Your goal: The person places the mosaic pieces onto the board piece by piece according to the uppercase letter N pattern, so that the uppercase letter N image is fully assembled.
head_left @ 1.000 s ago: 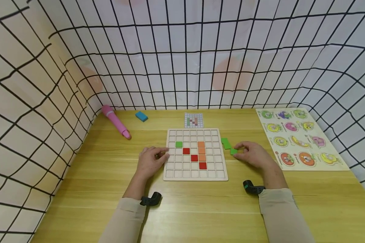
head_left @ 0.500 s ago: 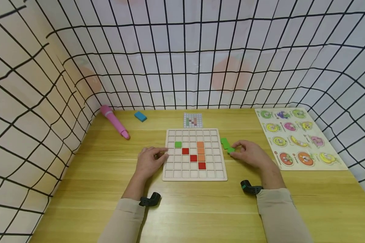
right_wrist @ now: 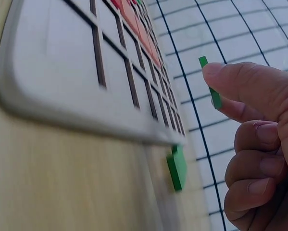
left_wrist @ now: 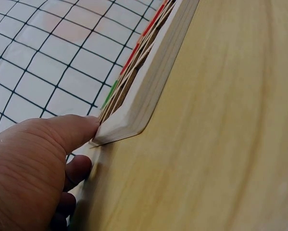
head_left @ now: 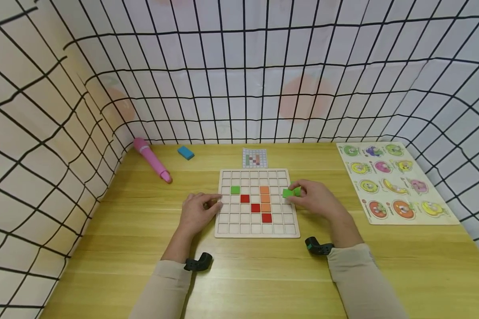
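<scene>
In the head view my right hand pinches a green square tile between thumb and forefinger, over the right edge of a pale wooden grid board. The right wrist view shows that tile held edge-on, clear of the board. Another green piece lies beside the board, partly hidden by the hand in the head view. My left hand touches the board's left edge with thumb and forefinger. On the grid sit a green tile, three red tiles and three orange tiles.
Behind the board lies a small pattern card. A blue block and a pink toy microphone are at the back left. A fruit picture sheet covers the right side. Black-gridded walls enclose the table.
My right hand has picked a green tile up off the table beside the board and carried it left over the board's edge. The left hand stays at the board's left edge.
</scene>
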Motion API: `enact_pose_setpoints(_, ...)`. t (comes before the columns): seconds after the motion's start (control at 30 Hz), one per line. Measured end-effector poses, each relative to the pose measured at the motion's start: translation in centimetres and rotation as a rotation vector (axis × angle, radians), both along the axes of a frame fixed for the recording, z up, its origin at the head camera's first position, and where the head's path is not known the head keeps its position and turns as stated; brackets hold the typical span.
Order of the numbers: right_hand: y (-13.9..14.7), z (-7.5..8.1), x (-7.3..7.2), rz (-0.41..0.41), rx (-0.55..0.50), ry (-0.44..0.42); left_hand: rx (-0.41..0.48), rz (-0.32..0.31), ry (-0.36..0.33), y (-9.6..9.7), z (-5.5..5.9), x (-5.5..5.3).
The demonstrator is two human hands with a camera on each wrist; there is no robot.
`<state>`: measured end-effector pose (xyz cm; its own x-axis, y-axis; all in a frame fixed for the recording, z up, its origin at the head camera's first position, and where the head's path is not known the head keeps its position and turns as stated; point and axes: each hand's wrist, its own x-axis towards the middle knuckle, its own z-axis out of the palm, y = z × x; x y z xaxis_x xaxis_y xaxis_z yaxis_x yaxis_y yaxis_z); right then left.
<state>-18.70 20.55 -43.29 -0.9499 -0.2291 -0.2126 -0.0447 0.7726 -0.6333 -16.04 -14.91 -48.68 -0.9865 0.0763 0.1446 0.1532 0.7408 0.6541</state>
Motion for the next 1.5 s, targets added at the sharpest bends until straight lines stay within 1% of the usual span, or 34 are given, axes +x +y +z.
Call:
enact_pose_setpoints(0.17, -1.7, 0.3, 0.1, 0.013, -0.022, -0.021, -0.008, -0.001, 0.007, 0.0, -0.1, 0.0)
enact_pose_setpoints(0.33, -3.4, 0.4, 0.1, 0.048, 0.005, -0.009, -0.017, -0.001, 0.012, 0.1, -0.2, -0.1)
enact_pose_setpoints(0.5, -5.1, -0.1, -0.2, 0.083, -0.007, 0.003, -0.017, 0.001, 0.004, 0.0, -0.1, -0.2)
enact_pose_setpoints(0.6, -6.1, -0.5, -0.3, 0.110, -0.012, 0.028, -0.018, 0.003, -0.001, 0.0, -0.1, -0.2)
enact_pose_setpoints(0.73, -7.6, -0.9, -0.5, 0.157, 0.014, 0.060, -0.017, 0.004, -0.005, -0.1, 0.1, -0.2)
enact_pose_setpoints(0.8, -8.4, -1.0, -0.6, 0.174, 0.023, 0.059, -0.016, 0.005, -0.005, -0.2, 0.2, -0.1)
enact_pose_setpoints(0.97, -10.3, -1.3, -0.6, 0.180, 0.037, 0.052, -0.019, 0.000, 0.008, -0.2, 0.1, -0.2)
enact_pose_setpoints(1.07, -11.2, -1.4, -0.6, 0.173, 0.046, 0.065, -0.018, -0.005, 0.017, -0.1, 0.2, -0.2)
enact_pose_setpoints(1.33, -13.1, -1.2, -0.7, 0.177, 0.103, 0.104, -0.026, -0.004, 0.002, 0.0, 0.1, -0.2)
enact_pose_setpoints(1.5, -14.2, -1.0, -1.0, 0.179, 0.129, 0.117, -0.025, 0.000, 0.006, 0.0, 0.0, -0.1)
